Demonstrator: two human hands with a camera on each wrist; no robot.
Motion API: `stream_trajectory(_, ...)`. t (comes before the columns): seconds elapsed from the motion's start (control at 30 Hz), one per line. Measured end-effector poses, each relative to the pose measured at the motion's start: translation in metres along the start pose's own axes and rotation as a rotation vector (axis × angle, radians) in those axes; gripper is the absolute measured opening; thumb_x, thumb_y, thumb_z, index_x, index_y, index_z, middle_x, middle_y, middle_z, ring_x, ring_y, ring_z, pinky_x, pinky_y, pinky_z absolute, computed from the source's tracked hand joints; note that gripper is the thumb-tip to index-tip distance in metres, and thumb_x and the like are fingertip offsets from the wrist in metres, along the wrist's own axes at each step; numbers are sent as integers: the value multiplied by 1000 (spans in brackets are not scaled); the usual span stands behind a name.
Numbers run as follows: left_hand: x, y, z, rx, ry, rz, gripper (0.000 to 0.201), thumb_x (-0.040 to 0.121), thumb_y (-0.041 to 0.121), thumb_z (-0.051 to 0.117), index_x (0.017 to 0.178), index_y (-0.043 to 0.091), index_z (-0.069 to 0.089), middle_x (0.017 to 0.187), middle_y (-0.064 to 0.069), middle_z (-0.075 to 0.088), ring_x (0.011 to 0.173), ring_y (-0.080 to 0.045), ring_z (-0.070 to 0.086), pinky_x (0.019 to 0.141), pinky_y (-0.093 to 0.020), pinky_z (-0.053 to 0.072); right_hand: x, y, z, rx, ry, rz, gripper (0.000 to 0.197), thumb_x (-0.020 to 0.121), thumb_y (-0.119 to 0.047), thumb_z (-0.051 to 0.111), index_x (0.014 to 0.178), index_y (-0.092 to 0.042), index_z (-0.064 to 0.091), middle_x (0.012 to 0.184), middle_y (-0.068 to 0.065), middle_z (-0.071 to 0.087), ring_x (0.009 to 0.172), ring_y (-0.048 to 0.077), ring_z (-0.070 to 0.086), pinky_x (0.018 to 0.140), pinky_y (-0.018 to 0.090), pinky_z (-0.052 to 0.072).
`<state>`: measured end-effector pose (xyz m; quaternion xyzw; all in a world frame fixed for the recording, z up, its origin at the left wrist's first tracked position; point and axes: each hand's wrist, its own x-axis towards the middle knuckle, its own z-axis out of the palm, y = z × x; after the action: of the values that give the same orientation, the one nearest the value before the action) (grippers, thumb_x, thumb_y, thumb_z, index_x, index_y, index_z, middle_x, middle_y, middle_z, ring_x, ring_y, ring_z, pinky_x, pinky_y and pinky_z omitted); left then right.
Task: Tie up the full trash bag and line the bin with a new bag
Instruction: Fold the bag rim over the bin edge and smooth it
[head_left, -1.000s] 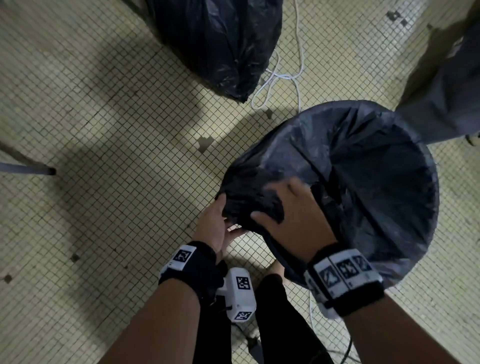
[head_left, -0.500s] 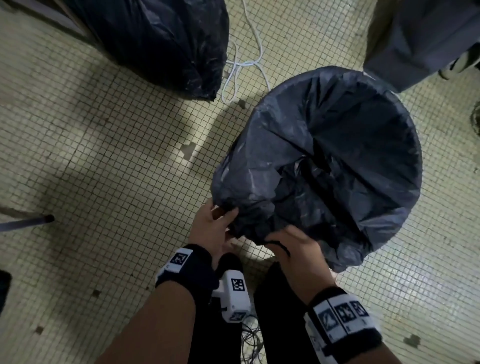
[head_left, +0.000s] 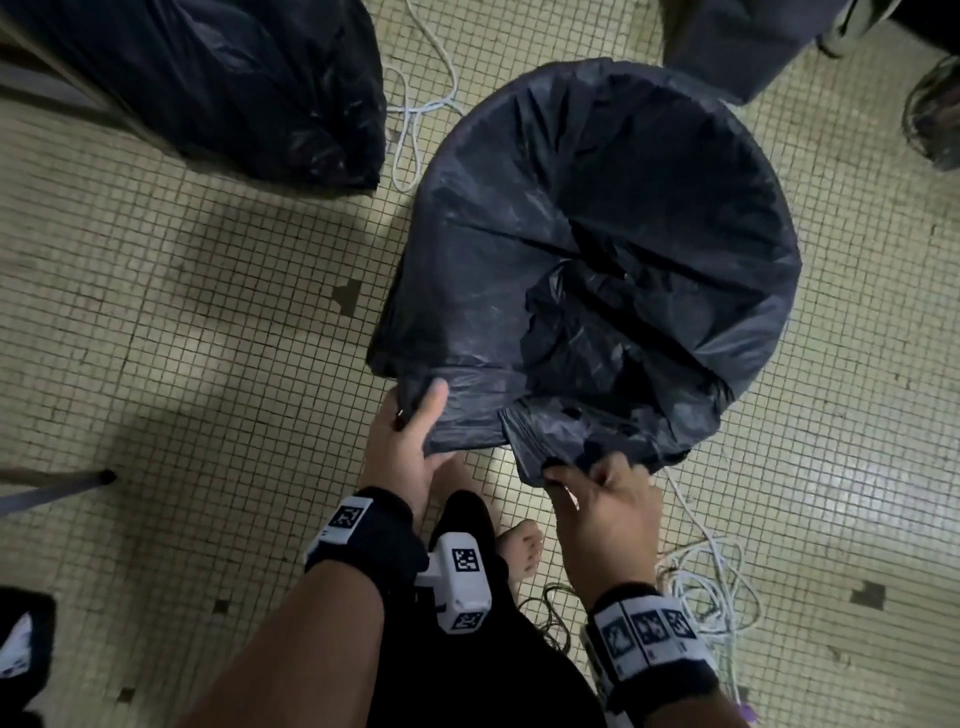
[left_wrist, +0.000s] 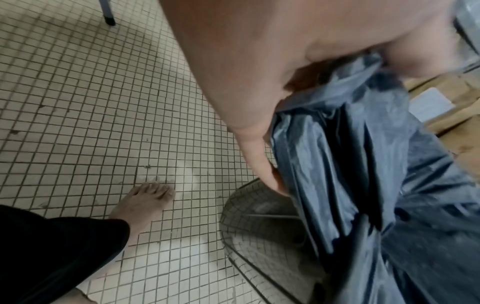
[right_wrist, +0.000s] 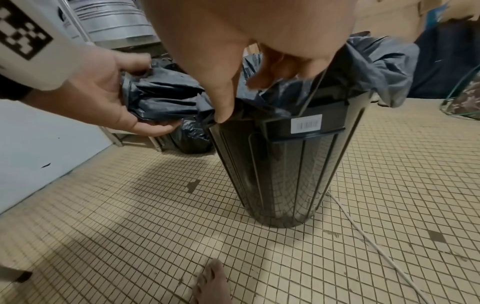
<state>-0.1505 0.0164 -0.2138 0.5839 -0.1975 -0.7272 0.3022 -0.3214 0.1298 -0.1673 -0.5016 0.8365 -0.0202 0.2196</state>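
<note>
A new black bag is draped over the mouth of the dark ribbed bin, which stands on the tiled floor. My left hand grips a bunched fold of the bag's edge at the near left of the bin, also seen as the left hand from the right wrist. My right hand pinches the bag's edge against the near rim, thumb on the plastic. In the left wrist view the bag hangs from my palm. The full, dark trash bag sits on the floor at the far left.
White cables loop between the two bags, and more cable lies near my right wrist. My bare foot stands close to the bin. A chair leg reaches in at the left. A dark cloth hangs at the far right.
The bag's mouth has spread wider over the bin. My right hand has come off the top of the plastic and dropped to the near rim; my left hand has kept its hold.
</note>
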Motion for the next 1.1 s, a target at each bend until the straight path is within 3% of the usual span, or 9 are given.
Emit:
stream_trajectory(0.13, -13, -8, -5, 292, 85, 131, 42, 58, 47, 91, 89, 21, 78, 91, -10, 78, 87, -31, 76, 75, -49, 62, -17, 4, 9, 216, -120, 240, 22, 94, -45, 58, 108, -36, 72, 88, -3, 71, 70, 19, 67, 60, 26, 51)
stream_trajectory(0.23, -15, -13, -16, 313, 103, 94, 36, 61, 46, 91, 79, 17, 78, 86, -14, 78, 85, -32, 76, 78, -46, 61, -22, -1, 21, 808, -53, 453, 12, 91, -23, 69, 99, -23, 78, 87, -7, 76, 63, 2, 69, 66, 14, 52)
stream_trajectory(0.4, -15, -15, -21, 152, 62, 16, 33, 80, 24, 84, 104, 4, 72, 100, -16, 77, 95, -33, 75, 72, -32, 61, -25, -18, 37, 1667, 74, 915, 22, 79, -16, 81, 88, 3, 75, 77, 21, 74, 65, 25, 70, 63, 34, 62)
stream_trajectory(0.6, 7, -18, -40, 97, -42, -80, 46, 72, 31, 88, 106, 5, 72, 111, -18, 74, 103, -33, 72, 87, -45, 59, -15, -24, 80, 1631, 356, 839, 13, 71, -7, 86, 80, -5, 77, 66, 21, 69, 56, 22, 66, 61, 28, 58)
stream_trajectory(0.7, 33, -34, -52, 163, -75, -76, 20, 88, -4, 70, 107, -3, 66, 121, -23, 68, 100, -24, 74, 88, -42, 60, -5, -20, 115, 1462, 410, 763, 11, 76, -20, 85, 83, -16, 79, 64, 12, 70, 60, 19, 68, 66, 31, 59)
stream_trajectory(0.77, 53, -46, -52, 230, -67, -41, 25, 91, -3, 67, 114, 0, 58, 115, -16, 69, 98, -20, 75, 83, -38, 62, 7, -18, 138, 1377, 420, 754, 16, 76, -32, 84, 87, -23, 78, 67, 6, 72, 64, 17, 70, 71, 35, 59)
stream_trajectory(0.93, 100, -63, -50, 451, -158, 19, 46, 68, -20, 59, 113, -12, 56, 124, -18, 63, 113, -24, 67, 87, -34, 60, 45, -9, 181, 1326, 442, 769, 7, 77, -22, 81, 82, -23, 77, 71, 3, 74, 66, 17, 71, 71, 35, 62)
stream_trajectory(1.03, 122, -65, -61, 480, -42, 37, 28, 88, -16, 60, 114, -7, 57, 107, -16, 66, 85, -14, 74, 72, -25, 60, 57, -2, 190, 1309, 459, 872, 9, 77, -15, 83, 71, -17, 75, 66, 4, 73, 61, 16, 69, 68, 33, 62)
stream_trajectory(1.1, 131, -60, -70, 507, 14, 17, 21, 89, -17, 60, 94, 3, 58, 96, -13, 67, 77, -14, 72, 67, -23, 59, 59, 1, 194, 1317, 438, 966, 14, 76, -13, 83, 66, -17, 74, 65, 2, 73, 60, 15, 68, 68, 33, 62)
